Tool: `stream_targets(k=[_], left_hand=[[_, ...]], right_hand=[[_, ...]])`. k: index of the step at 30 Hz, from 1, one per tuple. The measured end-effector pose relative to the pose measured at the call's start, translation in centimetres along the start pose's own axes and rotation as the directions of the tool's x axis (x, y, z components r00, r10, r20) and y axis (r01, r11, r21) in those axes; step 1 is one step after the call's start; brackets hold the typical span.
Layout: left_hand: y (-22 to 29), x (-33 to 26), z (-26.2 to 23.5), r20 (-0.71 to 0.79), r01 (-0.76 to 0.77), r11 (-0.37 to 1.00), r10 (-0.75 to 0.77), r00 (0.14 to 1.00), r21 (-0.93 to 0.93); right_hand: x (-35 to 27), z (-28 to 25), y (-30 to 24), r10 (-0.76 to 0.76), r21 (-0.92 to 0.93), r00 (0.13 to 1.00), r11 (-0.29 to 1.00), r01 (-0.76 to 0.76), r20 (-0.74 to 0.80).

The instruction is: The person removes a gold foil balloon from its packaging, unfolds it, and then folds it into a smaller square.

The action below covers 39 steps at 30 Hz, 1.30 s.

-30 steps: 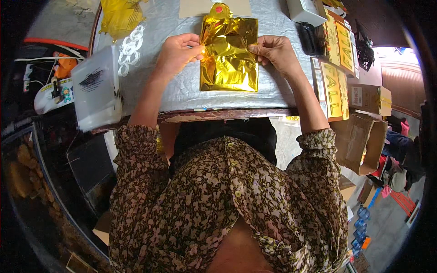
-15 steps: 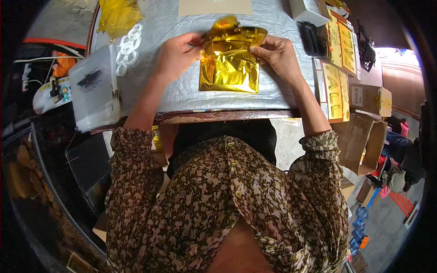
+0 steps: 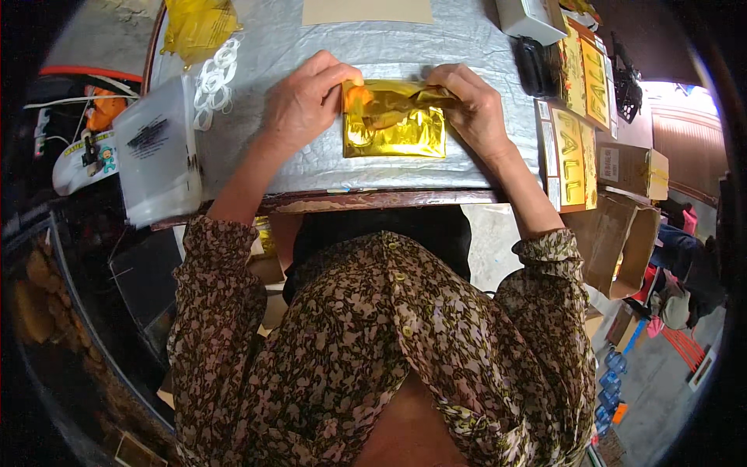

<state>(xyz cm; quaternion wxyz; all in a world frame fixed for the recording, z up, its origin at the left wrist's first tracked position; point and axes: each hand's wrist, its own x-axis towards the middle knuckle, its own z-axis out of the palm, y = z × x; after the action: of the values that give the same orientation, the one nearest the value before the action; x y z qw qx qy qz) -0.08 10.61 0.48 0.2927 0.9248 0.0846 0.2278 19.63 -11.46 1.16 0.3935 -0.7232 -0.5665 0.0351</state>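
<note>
A shiny gold foil piece [image 3: 397, 142], folded into a flat rectangle, lies near the front edge of the table. My left hand [image 3: 305, 100] pinches its far left corner, fingers closed. At the far right corner, my right hand [image 3: 471, 109] grips the upper flap between thumb and fingers. That flap is folded toward me over the rectangle, its loose end crumpled and slightly raised across the middle. Whether the foil is a bag, a sheet or a balloon I cannot tell.
A grey cloth covers the table [image 3: 257, 167]. At left are a yellow plastic bag [image 3: 201, 29], white loops [image 3: 212, 86] and clear plastic sleeves [image 3: 159, 159]. Printed packages [image 3: 572, 156], a black case [image 3: 533, 66] and a white box [image 3: 533, 19] stand right. Tan card [image 3: 366, 11] lies beyond.
The foil's raised upper part has come down toward me onto the rectangle. My left hand has shifted slightly, and both hands now hold the fold at the far corners.
</note>
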Motion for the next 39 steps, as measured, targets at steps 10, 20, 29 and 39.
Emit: stream_targets(k=[10, 20, 29, 39], left_hand=[[0.7, -0.2, 0.0, -0.002, 0.015, 1.0, -0.015, 1.0, 0.021], [0.7, -0.5, 0.0, 0.004, 0.004, 0.999, -0.004, 1.0, 0.042], [0.3, -0.1, -0.3, 0.022, 0.024, 0.994, -0.021, 1.0, -0.109], [-1.5, -0.2, -1.0, 0.034, -0.182, 0.981, 0.184, 0.982, -0.06]], right_hand=[[0.0, -0.9, -0.7, -0.151, -0.261, 0.985, 0.951, 0.168, 0.083], [-1.7, -0.1, -9.3, -0.071, -0.331, 0.947, 0.927, 0.179, 0.314], [-4.7, 1.6, -7.8, 0.008, -0.353, 0.918, 0.924, 0.145, 0.397], [-4.8, 1.8, -7.7, 0.026, -0.277, 0.928, 0.957, 0.084, 0.372]])
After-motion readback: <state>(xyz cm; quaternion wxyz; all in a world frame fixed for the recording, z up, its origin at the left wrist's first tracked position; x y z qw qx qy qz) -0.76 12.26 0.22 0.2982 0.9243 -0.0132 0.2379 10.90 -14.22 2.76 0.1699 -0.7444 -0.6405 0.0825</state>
